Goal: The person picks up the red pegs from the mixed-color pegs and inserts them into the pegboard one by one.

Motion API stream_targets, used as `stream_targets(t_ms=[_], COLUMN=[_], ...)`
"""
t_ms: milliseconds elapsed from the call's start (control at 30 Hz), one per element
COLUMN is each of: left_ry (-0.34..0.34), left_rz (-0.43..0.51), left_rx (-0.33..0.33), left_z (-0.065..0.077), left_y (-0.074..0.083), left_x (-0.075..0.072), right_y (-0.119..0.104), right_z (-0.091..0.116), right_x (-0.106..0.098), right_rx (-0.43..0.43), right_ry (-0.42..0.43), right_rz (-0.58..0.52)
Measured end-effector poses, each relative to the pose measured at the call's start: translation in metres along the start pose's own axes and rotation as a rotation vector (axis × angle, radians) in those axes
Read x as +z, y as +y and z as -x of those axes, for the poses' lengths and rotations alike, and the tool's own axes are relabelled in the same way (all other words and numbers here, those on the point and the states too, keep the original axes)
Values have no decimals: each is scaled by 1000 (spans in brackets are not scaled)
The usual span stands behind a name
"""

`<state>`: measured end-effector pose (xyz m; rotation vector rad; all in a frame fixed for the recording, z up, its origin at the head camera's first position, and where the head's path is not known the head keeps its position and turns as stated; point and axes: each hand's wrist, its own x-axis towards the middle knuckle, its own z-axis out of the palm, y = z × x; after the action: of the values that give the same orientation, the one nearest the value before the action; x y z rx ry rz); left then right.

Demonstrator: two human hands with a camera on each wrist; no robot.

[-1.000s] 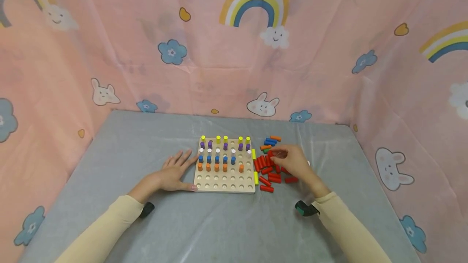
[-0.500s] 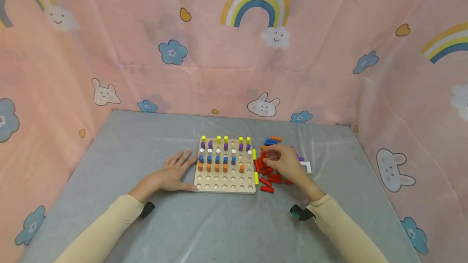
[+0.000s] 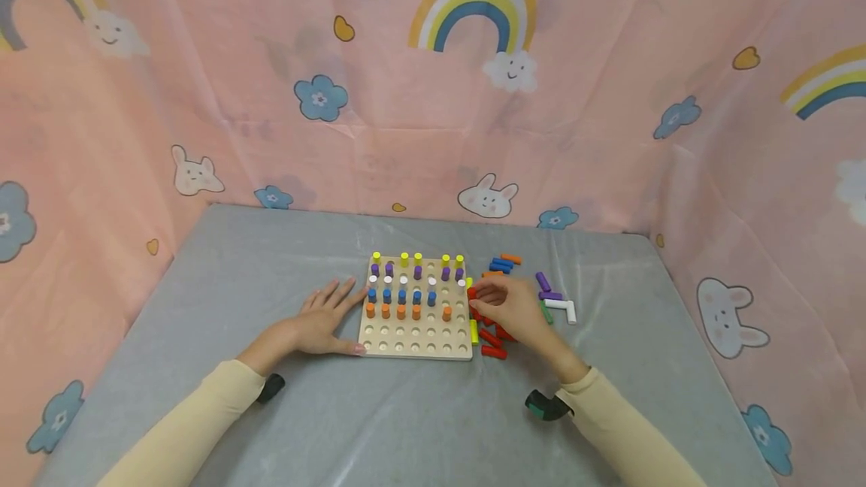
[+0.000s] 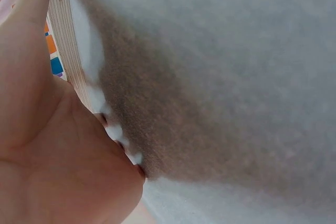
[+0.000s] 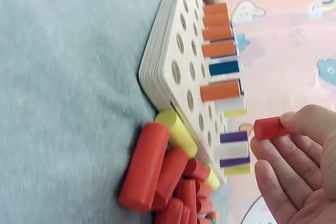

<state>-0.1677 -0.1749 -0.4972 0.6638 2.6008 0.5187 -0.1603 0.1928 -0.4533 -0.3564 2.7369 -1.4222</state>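
Observation:
A wooden pegboard [image 3: 408, 338] lies on the table with rows of yellow, purple, white, blue and orange pegs standing in its holes; the two rows closest to me hold no pegs. My left hand [image 3: 319, 323] lies with spread, straight fingers along the board's left edge, thumb at the near left corner. Between thumb and forefinger, my right hand [image 3: 519, 318] pinches a red peg [image 5: 270, 128], raised beside the board's right edge. Loose red pegs [image 3: 494, 352] lie in a heap under and in front of that hand, which partly covers them.
Two yellow pegs [image 3: 474, 332] lie along the board's right side. Behind the right hand are loose blue pegs [image 3: 501, 265] and orange pegs [image 3: 511, 258]. Farther right lie purple pegs [image 3: 543, 282], white pegs [image 3: 571, 312] and a green peg [image 3: 546, 313]. A pink patterned cloth [image 3: 379, 141] surrounds the grey-covered table.
My right hand has moved left from the heap toward the board's right edge with the red peg, uncovering the purple, white and green pegs. My left hand has stayed in place.

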Motion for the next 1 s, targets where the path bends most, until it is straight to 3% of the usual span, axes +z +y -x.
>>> stream_targets(t_ms=[233,500,1000], left_ry=[-4,0,12], left_rz=[-10,-25,-9], left_rx=[10,-1,6], left_z=[1,1,0], left_y=[1,-1,-2], left_x=[-1,0,1], right_y=[-6,-14,-23], right_z=[0,-1,-3], right_x=[12,24,40], right_rx=[9,-37,-43], right_ry=[-24,-43,-65], right_rz=[-43,-91,-99])
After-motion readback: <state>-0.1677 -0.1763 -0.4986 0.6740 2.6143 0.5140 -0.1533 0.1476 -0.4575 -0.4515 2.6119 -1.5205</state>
